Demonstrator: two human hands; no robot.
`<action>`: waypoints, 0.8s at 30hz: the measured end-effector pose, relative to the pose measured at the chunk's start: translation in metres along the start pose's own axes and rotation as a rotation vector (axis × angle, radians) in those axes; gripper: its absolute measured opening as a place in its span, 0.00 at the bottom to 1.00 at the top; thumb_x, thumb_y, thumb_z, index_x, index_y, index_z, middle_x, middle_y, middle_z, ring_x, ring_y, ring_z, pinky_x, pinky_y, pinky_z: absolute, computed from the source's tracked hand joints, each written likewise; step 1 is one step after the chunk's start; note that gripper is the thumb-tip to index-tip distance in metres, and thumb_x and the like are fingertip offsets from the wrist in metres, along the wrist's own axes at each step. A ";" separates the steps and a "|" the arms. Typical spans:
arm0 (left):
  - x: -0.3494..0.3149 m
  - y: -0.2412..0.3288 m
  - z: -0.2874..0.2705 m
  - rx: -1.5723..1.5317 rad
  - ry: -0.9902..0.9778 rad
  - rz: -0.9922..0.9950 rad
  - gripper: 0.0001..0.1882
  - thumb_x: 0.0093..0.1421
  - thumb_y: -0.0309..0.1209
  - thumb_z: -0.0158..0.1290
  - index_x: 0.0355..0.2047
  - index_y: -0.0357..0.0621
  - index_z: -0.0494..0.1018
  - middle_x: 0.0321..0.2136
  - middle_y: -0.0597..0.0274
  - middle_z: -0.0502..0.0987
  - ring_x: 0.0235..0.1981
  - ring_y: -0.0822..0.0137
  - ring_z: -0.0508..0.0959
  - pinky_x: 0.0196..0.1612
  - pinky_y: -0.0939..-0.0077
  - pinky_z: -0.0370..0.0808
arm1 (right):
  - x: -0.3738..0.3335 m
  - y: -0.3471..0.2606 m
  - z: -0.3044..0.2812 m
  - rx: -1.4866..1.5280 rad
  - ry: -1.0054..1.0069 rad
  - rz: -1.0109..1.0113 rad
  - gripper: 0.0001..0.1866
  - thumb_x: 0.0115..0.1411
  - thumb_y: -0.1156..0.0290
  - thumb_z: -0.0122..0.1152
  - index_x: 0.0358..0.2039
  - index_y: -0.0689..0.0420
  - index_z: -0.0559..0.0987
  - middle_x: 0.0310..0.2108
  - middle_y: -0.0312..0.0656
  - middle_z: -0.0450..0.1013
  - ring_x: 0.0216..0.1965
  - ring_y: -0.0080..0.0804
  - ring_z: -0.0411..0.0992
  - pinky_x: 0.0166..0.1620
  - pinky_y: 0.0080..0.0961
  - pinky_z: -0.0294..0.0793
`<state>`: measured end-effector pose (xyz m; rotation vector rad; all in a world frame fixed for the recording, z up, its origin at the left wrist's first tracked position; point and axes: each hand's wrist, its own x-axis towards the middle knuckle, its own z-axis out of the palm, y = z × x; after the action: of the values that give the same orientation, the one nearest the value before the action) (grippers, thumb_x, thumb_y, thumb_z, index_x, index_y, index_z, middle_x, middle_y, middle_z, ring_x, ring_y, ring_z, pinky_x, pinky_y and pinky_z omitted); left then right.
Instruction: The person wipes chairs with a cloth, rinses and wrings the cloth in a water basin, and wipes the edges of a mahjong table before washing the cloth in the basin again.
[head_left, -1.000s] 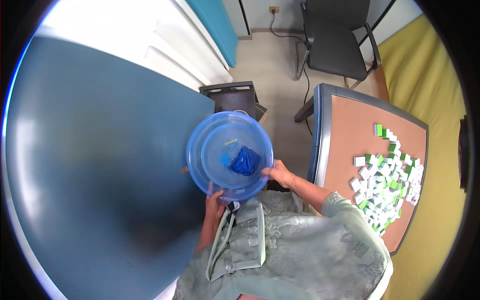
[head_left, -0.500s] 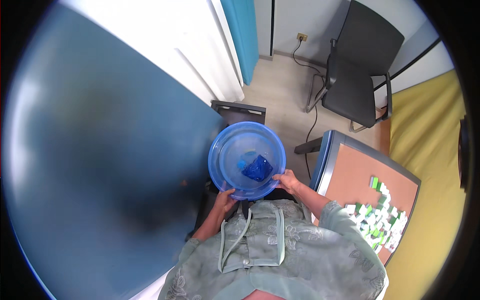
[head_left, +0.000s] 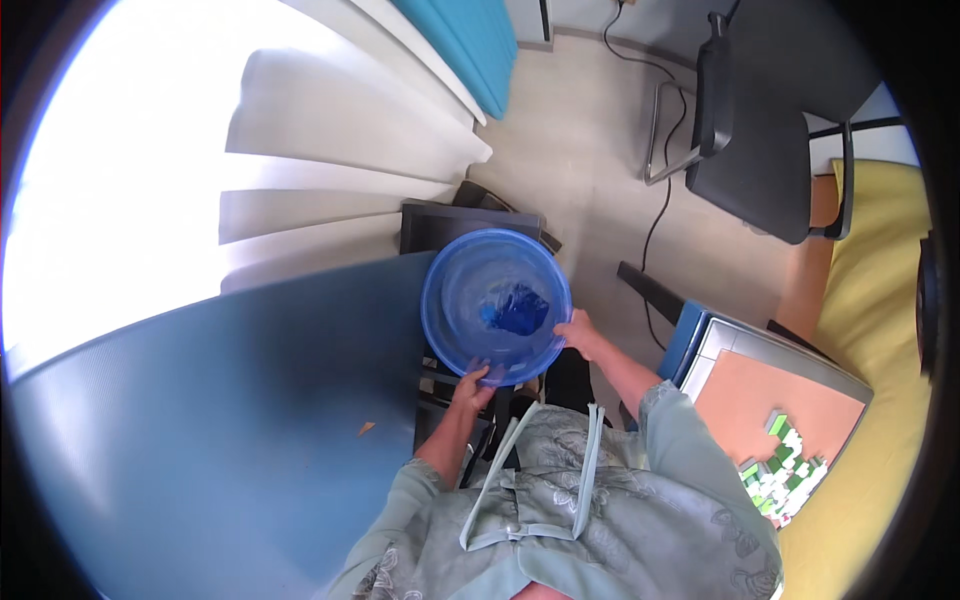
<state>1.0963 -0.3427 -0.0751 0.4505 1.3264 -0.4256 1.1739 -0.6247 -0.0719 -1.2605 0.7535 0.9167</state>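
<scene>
A round translucent blue basin [head_left: 440,335] is held in front of my body by both hands. My left hand [head_left: 474,386] grips its near rim, with the fingers partly seen through the plastic. The right side of the rim is in the grasp of my right hand [head_left: 577,333], thumb on top. Inside the basin lies a crumpled dark blue piece [head_left: 522,311], shiny like plastic or wet cloth; which one I cannot tell. Beside it a small lighter blue patch [head_left: 489,316] shows, too blurred to name.
A blue-grey tabletop [head_left: 300,420] spreads on the left, a small tan scrap [head_left: 367,428] on it. Right stands a table [head_left: 735,385] with green-and-white tiles [head_left: 785,470]. Ahead are a black chair [head_left: 755,170], a cable [head_left: 665,200] on the floor and a dark stand [head_left: 425,228] beyond the basin.
My view and body have turned, so the tabletop, curtain, chair and tile table have shifted in the picture. Both hands still hold the basin, which stays in front of me.
</scene>
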 end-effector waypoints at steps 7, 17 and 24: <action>0.036 -0.012 0.001 -0.031 -0.068 0.018 0.39 0.52 0.08 0.45 0.62 0.54 0.53 0.60 0.54 0.58 0.58 0.40 0.65 0.60 0.43 0.64 | 0.030 -0.002 -0.009 0.063 0.020 -0.082 0.14 0.48 0.81 0.58 0.39 0.64 0.75 0.31 0.43 0.74 0.30 0.33 0.76 0.36 0.31 0.79; 0.037 -0.006 0.009 0.040 -0.170 0.066 0.29 0.53 0.11 0.46 0.56 0.42 0.60 0.57 0.50 0.64 0.57 0.46 0.66 0.61 0.52 0.66 | 0.038 0.014 -0.013 0.155 0.001 0.006 0.21 0.51 0.83 0.59 0.47 0.62 0.71 0.35 0.42 0.72 0.35 0.34 0.75 0.38 0.33 0.79; 0.038 0.013 0.004 0.068 -0.056 0.030 0.23 0.57 0.16 0.48 0.53 0.38 0.62 0.53 0.44 0.67 0.53 0.43 0.70 0.57 0.49 0.70 | 0.038 0.019 -0.008 0.249 -0.049 0.005 0.29 0.50 0.79 0.62 0.54 0.57 0.65 0.44 0.42 0.69 0.42 0.32 0.71 0.46 0.34 0.75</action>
<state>1.1138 -0.3353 -0.1110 0.5110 1.2523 -0.4569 1.1742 -0.6259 -0.1155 -1.0150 0.8060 0.8266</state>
